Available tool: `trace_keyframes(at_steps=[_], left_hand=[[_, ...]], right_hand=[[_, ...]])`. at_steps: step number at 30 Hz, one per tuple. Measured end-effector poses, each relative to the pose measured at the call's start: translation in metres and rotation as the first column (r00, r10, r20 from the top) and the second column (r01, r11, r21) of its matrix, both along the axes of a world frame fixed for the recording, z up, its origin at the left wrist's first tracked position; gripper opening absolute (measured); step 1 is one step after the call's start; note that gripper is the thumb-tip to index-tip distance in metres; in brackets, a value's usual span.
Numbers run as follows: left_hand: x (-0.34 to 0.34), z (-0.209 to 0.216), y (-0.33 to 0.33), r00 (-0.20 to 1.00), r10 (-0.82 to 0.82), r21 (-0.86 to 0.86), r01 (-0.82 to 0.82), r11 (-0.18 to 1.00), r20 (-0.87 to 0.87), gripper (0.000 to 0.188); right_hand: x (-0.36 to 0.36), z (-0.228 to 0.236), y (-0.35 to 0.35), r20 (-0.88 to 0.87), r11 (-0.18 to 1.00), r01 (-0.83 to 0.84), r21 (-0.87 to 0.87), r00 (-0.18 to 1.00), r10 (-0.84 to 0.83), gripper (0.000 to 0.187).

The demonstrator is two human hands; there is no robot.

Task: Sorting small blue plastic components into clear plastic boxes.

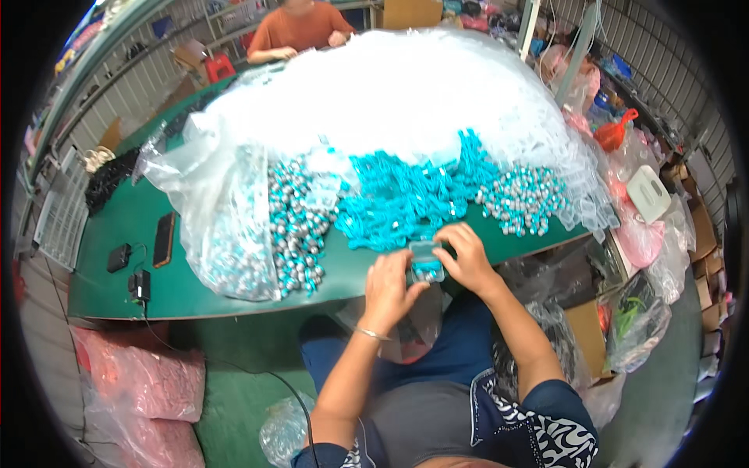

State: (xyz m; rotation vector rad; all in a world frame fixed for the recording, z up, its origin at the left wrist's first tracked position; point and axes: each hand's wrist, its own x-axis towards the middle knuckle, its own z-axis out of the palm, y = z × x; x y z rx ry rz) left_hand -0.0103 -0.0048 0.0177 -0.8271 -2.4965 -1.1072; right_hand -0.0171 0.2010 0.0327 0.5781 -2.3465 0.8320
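Between my two hands, at the near edge of the green table (109, 288), is a small clear plastic case (425, 253) with its lid raised. Teal and whitish bits lie inside it. My left hand (388, 288) grips the case's left side, and my right hand (468, 257) has its fingers on the right side and lid. Just beyond lies a heap of teal cords (406, 195). Small grey-white and teal plugs are piled to its left (296, 226) and to its right (524, 199).
A huge glaring mound of clear plastic cases (367, 93) covers the far table. At left are a clear bag (214, 210) of plugs, a phone (164, 239) and black adapters (139, 285). Another person (300, 31) sits across. Bagged goods (156, 390) and a cable flank my legs.
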Motion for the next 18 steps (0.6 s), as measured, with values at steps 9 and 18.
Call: trace_keyframes(at_steps=[9,18], left_hand=[[-0.001,0.004,0.001,0.999,-0.026,-0.027,0.025,0.999,-0.036,0.059],[-0.004,-0.001,0.007,0.989,-0.037,0.005,0.038,0.999,-0.140,0.025]], right_hand=[[0.031,0.001,-0.001,-0.049,0.980,-0.188,-0.069,0.981,0.185,0.027],[0.031,-0.012,-0.003,0.045,0.980,-0.150,-0.131,0.987,0.157,0.030]])
